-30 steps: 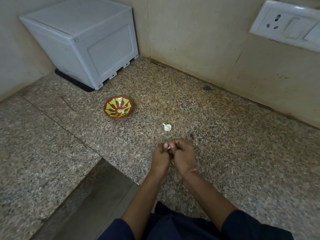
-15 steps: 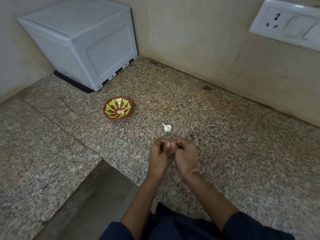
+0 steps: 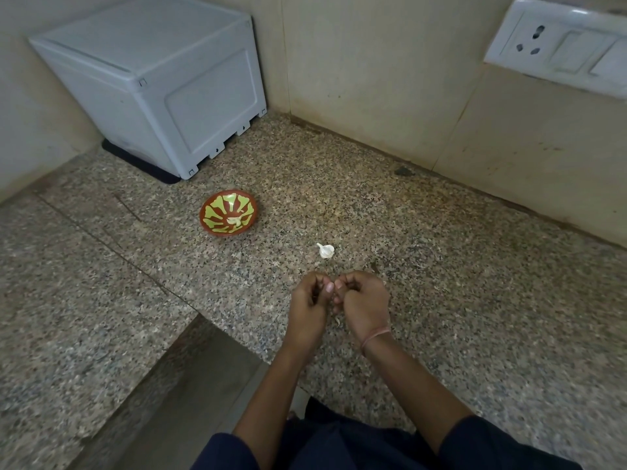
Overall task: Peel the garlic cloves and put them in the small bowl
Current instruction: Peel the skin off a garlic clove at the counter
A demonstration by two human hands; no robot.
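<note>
Bench [image 3: 475, 300] of speckled granite fills the view, with a grey plastic box [image 3: 163, 79] parked in the far corner and a wall socket panel [image 3: 556, 49] up on the right; down near the front edge, left hand [image 3: 309, 301] and right hand [image 3: 365, 300] sit knuckle to knuckle, each grip curled in tight, thumb tips meeting; whatever they pinch is hidden, so I cannot tell if a clove is in there; small bowl [image 3: 222, 233] stands off to the left beyond them, pale peeled garlic [image 3: 236, 221] lying in its bottom; one loose garlic clove [image 3: 326, 251], skin and tail on, lies on the bench between bowl and hands, nearer the hands; a scrap of peel [image 3: 337, 321] shows low between the two hands; my read: light, firm, papery-skinned, slick once bare, so pinch the fat sides and tear from the tail end.
</note>
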